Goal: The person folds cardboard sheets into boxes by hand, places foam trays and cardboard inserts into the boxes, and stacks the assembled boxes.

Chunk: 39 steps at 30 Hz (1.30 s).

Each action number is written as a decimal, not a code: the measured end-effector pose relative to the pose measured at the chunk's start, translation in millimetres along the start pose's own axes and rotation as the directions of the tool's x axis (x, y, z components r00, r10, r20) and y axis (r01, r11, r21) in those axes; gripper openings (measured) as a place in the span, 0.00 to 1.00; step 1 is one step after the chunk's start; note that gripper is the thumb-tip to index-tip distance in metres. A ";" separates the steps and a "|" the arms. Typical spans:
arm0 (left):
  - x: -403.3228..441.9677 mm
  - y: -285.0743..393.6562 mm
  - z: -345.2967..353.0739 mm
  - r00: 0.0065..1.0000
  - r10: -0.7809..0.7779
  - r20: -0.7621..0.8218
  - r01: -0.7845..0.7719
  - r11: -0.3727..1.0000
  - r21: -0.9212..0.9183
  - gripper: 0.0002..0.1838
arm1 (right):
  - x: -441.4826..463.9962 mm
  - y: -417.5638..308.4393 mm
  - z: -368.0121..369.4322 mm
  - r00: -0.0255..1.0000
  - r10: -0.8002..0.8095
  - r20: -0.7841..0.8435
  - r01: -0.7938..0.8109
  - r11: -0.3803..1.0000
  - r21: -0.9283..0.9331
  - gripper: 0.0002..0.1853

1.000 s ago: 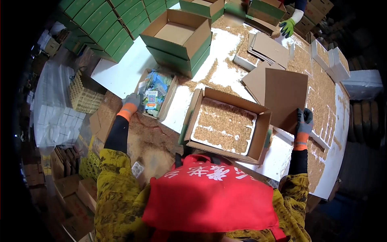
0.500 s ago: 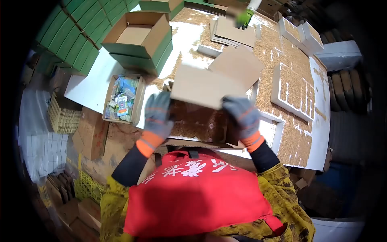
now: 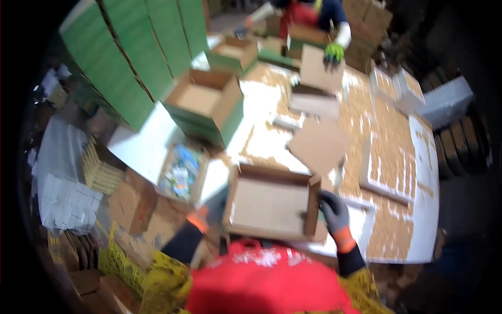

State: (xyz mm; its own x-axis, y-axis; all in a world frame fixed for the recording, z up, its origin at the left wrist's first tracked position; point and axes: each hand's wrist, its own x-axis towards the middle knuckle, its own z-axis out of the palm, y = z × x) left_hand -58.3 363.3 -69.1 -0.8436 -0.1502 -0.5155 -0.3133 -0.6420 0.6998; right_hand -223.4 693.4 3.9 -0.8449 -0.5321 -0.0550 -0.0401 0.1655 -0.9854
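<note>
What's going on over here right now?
The person has both hands at an open carton: the left hand at its left side, the right hand at its right wall. Flat cardboard shows inside. Blur hides how firmly the left hand holds it. A small box of packets stands to the left of the carton. Across the table, a co-worker's green-gloved hand is at a cardboard sheet.

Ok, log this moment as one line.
box: open, cardboard inside; left hand: at left side; right hand: at right side; packets: left of box
</note>
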 end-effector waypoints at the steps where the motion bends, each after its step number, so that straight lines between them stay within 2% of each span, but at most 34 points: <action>1: 29.1 -28.0 -19.5 0.996 -0.087 0.024 0.088 0.994 -0.056 0.27 | 3.6 9.4 -13.4 0.992 0.097 -0.080 -0.083 0.984 0.156 0.23; 2: 23.9 -21.3 -16.0 0.994 0.028 0.107 -0.074 0.887 0.456 0.35 | 6.9 37.7 -17.3 0.975 0.208 -0.077 -0.177 0.940 0.291 0.28; 3: 30.8 -33.2 -9.3 0.982 0.183 0.053 -0.145 0.538 0.830 0.41 | 9.3 84.6 -15.3 0.978 0.209 -0.013 -0.210 0.976 -0.055 0.30; 4: 26.4 -25.3 14.0 0.969 0.168 -0.183 0.103 0.399 0.911 0.54 | 13.6 142.8 -5.4 0.938 0.326 0.115 -0.297 0.931 -0.213 0.34; 5: 26.7 -21.2 18.9 0.974 0.178 -0.140 0.047 0.446 0.894 0.55 | 21.2 73.2 20.2 0.889 0.442 0.118 -0.166 0.553 -0.817 0.43; 6: 36.6 -29.0 8.8 0.987 0.139 -0.080 -0.003 0.513 0.859 0.55 | -1.2 100.4 45.4 0.987 -0.058 -0.150 -0.073 0.668 -0.741 0.49; 7: 46.1 -36.1 -0.5 0.995 0.100 -0.019 -0.043 0.580 0.813 0.55 | 2.3 109.8 58.6 0.968 0.001 -0.250 -0.124 0.871 -0.476 0.48; 10: 18.8 -15.4 36.9 0.985 0.170 -0.038 -0.087 0.671 0.736 0.55 | 0.7 82.9 47.3 0.949 0.285 -0.137 -0.295 0.953 -0.064 0.45; 11: 24.1 -23.4 33.2 0.975 0.212 -0.067 -0.094 0.668 0.739 0.55 | -0.9 90.6 43.0 0.940 0.314 -0.132 -0.326 0.941 -0.087 0.40; 13: 20.6 -13.8 53.6 0.956 0.280 -0.087 -0.134 0.680 0.721 0.56 | 0.2 83.2 29.9 0.969 0.221 -0.112 -0.229 0.971 -0.070 0.37; 14: 20.4 -3.6 63.4 0.962 0.258 -0.094 -0.147 0.773 0.617 0.56 | 0.3 72.7 24.7 0.978 0.181 -0.103 -0.189 0.980 -0.068 0.35; 15: 18.8 9.9 71.7 0.948 0.316 -0.027 -0.260 0.824 0.503 0.55 | 4.0 52.5 25.9 0.970 0.162 -0.184 -0.195 0.964 -0.179 0.27; 16: 18.7 31.4 73.6 0.944 0.330 0.025 -0.305 0.837 0.454 0.49 | 4.7 78.8 21.0 0.934 0.355 0.024 -0.347 0.894 0.285 0.21; 17: 11.2 65.6 78.0 0.946 0.322 0.027 -0.287 0.797 0.531 0.35 | 13.9 74.1 24.0 0.913 0.397 0.091 -0.386 0.773 0.504 0.22; 18: 29.3 69.9 48.6 0.870 0.471 0.148 -0.492 0.799 0.346 0.26 | 27.9 67.9 28.4 0.914 0.384 0.132 -0.373 0.665 0.647 0.23; 19: 17.1 107.0 49.9 0.781 0.610 0.134 -0.598 0.669 0.442 0.24 | 44.7 59.9 37.6 0.928 0.341 0.151 -0.336 0.591 0.733 0.24; 20: 47.4 120.3 6.5 0.645 0.759 0.095 -0.695 0.530 0.485 0.26 | 66.8 41.5 51.5 0.947 0.285 0.145 -0.285 0.545 0.789 0.26; 22: 71.7 153.2 -72.8 0.540 0.804 -0.247 -0.704 0.593 0.391 0.29 | 112.6 -9.5 80.6 0.975 0.174 0.136 -0.205 0.485 0.850 0.24; 23: 85.8 177.2 -102.1 0.379 0.858 -0.347 -0.727 0.508 0.461 0.31 | 134.4 -29.5 98.9 0.987 0.160 -0.018 -0.070 0.525 0.848 0.23; 24: 102.6 203.5 -136.0 0.200 0.883 -0.424 -0.730 0.423 0.537 0.33 | 162.9 -17.8 102.5 0.994 0.110 -0.018 -0.044 0.533 0.845 0.21; 25: 127.9 229.2 -192.7 0.208 0.890 -0.405 -0.739 0.414 0.531 0.32 | 176.4 -49.4 120.2 0.985 0.110 -0.136 0.029 0.664 0.747 0.22; 26: 133.0 244.7 -205.1 0.313 0.857 -0.410 -0.741 0.490 0.459 0.34 | 200.0 -30.4 126.6 0.980 0.076 -0.185 0.064 0.760 0.647 0.21; 27: 137.6 260.7 -216.6 0.415 0.813 -0.409 -0.727 0.566 0.388 0.37 | 213.5 -38.4 143.1 0.973 0.088 -0.213 0.085 0.720 0.689 0.20; 28: 120.4 276.2 -197.9 0.593 0.701 -0.396 -0.664 0.704 0.252 0.43 | 227.1 -47.0 164.7 0.966 0.099 -0.238 0.110 0.676 0.729 0.18; 29: 138.7 272.4 -224.0 0.691 0.689 -0.219 -0.659 0.725 0.202 0.49 | 241.0 -47.7 178.6 0.975 0.148 -0.166 0.037 0.627 0.778 0.18; 30: 154.1 272.7 -240.2 0.746 0.635 -0.201 -0.598 0.771 0.217 0.49 | 255.4 -48.5 194.3 0.978 0.191 -0.088 -0.038 0.569 0.821 0.17; 32: 170.2 271.5 -258.8 0.768 0.631 -0.108 -0.558 0.743 0.369 0.49 | 271.3 -63.3 231.7 0.995 0.082 -0.052 -0.015 0.662 0.750 0.23; 33: 154.1 270.7 -228.0 0.660 0.720 -0.215 -0.569 0.666 0.482 0.49 | 280.0 -69.5 250.6 0.993 0.073 -0.093 0.012 0.719 0.694 0.25; 34: 151.5 265.6 -226.7 0.618 0.736 -0.276 -0.543 0.653 0.527 0.48 | 288.0 -76.2 268.6 0.989 0.057 -0.134 0.041 0.772 0.634 0.27; 35: 159.0 258.6 -238.9 0.636 0.684 -0.358 -0.560 0.728 0.397 0.46 | 305.3 -67.5 285.0 0.989 0.054 -0.139 0.045 0.781 0.623 0.30; 36: 175.9 251.0 -254.4 0.657 0.625 -0.423 -0.573 0.777 0.260 0.43 | 311.1 -74.0 299.7 0.973 0.054 -0.224 0.063 0.873 0.484 0.32; 37: 189.3 247.8 -262.9 0.659 0.578 -0.481 -0.600 0.790 0.127 0.39 | 336.8 -35.7 320.8 0.969 0.021 -0.246 0.091 0.896 0.434 0.32; 38: 208.2 239.2 -284.2 0.646 0.575 -0.502 -0.604 0.787 0.123 0.36 | 365.2 1.9 336.5 0.964 -0.017 -0.265 0.121 0.916 0.381 0.32; 39: 226.5 230.9 -304.9 0.634 0.571 -0.522 -0.608 0.785 0.119 0.33 | 356.9 -23.1 341.1 0.970 0.040 -0.241 0.068 0.904 0.422 0.33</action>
State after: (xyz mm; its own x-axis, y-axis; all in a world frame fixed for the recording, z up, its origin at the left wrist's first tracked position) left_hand -188.8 -48.2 -175.1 -0.4857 -0.8542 -0.1856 0.2156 -0.3229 0.9216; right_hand -342.1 216.4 -47.9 -0.9494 -0.3093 -0.0538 0.1316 -0.2365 -0.9627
